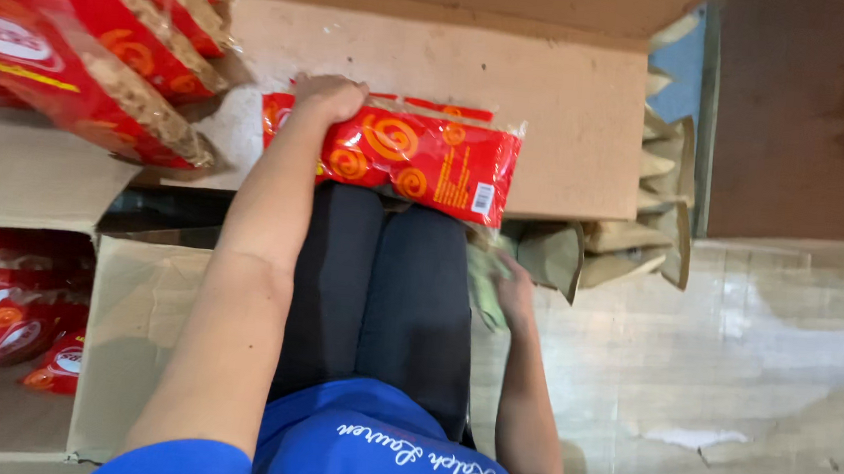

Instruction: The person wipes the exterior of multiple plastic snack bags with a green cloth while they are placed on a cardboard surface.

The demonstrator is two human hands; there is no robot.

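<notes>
Your left hand (328, 97) was clamped on the red snack pack (413, 161) lying across your knees, while your right hand (511, 289) gripped a brown paper bag (551, 257) just right of them

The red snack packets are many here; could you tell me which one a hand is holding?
The red packet with orange spirals lying across the knees; the left hand grips its end.

Red rectangular packet (403, 157), orange spirals, under left fingers (338, 95); more red packets (75, 49) up-left; brown paper bags (643, 234) beside right fingers (509, 274).
</notes>
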